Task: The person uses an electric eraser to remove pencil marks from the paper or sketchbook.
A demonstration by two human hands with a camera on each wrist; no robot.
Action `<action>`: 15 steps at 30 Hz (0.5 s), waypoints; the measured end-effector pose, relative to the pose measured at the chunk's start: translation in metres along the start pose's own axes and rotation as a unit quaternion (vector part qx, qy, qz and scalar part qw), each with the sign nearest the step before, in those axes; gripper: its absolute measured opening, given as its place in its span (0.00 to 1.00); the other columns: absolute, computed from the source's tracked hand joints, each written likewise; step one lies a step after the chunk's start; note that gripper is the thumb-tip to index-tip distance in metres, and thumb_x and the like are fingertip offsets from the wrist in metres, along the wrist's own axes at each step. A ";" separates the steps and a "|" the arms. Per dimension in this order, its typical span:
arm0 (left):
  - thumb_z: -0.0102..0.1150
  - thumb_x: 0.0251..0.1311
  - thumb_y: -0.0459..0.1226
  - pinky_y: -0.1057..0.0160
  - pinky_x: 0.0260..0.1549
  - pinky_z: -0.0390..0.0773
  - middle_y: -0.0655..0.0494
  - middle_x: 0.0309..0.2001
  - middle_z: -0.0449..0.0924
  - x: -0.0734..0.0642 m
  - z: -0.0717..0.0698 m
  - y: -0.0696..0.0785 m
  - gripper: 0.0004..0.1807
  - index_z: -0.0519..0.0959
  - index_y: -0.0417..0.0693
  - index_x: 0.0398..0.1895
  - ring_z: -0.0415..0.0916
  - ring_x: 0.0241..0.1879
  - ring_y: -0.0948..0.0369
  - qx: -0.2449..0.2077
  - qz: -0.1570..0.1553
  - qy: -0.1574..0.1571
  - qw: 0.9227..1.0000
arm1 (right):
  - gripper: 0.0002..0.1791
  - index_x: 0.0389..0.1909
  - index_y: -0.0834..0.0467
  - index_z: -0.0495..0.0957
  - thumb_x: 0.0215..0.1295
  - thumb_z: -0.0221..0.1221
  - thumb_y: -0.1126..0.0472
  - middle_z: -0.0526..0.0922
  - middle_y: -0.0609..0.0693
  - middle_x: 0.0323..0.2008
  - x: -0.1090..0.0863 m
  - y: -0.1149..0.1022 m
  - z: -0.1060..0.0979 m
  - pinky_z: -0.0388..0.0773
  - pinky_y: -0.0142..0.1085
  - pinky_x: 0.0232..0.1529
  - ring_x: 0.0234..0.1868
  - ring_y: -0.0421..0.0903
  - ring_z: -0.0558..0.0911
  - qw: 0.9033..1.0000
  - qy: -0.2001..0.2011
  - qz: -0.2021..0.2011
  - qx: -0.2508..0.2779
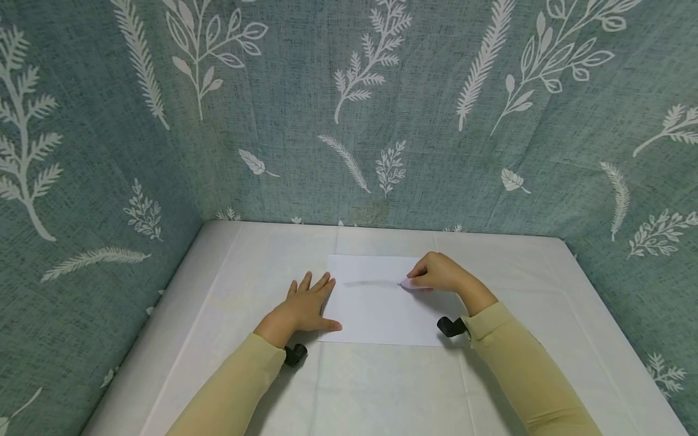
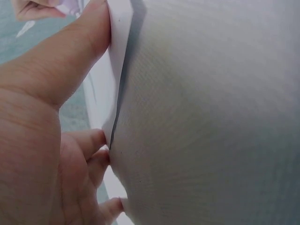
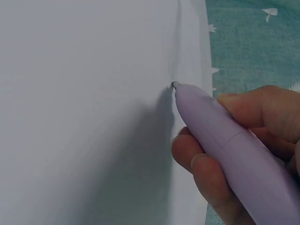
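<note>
A sheet of white paper [image 1: 376,315] lies on the white-covered table. My left hand [image 1: 302,307] rests at the sheet's left edge with its fingers spread, the thumb on the lower left part. In the left wrist view the paper's edge [image 2: 121,61] stands slightly raised beside the thumb. My right hand [image 1: 444,275] pinches a thick lilac pen [image 3: 225,136] with a small grey tip between thumb and fingers. That tip meets the paper in the upper right half. A faint grey line [image 1: 371,283] runs leftward from it across the sheet.
The table [image 1: 262,254] has a white cloth with fold creases. Green fabric [image 1: 305,91] with white leaf prints hangs behind it and along both sides. A black wrist camera [image 1: 449,327] sits under the right cuff, another black camera [image 1: 296,355] under the left.
</note>
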State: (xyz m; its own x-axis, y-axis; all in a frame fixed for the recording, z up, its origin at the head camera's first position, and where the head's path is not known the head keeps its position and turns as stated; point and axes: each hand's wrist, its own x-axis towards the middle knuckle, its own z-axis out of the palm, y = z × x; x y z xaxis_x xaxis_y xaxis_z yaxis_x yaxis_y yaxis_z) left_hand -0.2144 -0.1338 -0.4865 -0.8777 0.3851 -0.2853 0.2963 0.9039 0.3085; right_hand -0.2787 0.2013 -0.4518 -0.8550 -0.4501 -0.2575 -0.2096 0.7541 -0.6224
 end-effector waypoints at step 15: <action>0.67 0.48 0.68 0.32 0.70 0.38 0.52 0.81 0.42 0.001 -0.001 -0.001 0.62 0.51 0.51 0.81 0.32 0.78 0.38 0.003 0.000 -0.006 1.000 | 0.09 0.42 0.60 0.89 0.63 0.67 0.62 0.87 0.45 0.28 -0.001 -0.005 0.001 0.76 0.35 0.28 0.23 0.41 0.79 1.000 -0.015 -0.001 0.009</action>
State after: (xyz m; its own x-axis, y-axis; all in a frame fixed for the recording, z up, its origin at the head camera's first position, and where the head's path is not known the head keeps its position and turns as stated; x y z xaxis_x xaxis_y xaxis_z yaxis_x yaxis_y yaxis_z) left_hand -0.2155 -0.1343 -0.4864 -0.8736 0.3866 -0.2956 0.2981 0.9052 0.3027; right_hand -0.2760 0.1977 -0.4489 -0.8403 -0.4661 -0.2769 -0.2027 0.7437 -0.6370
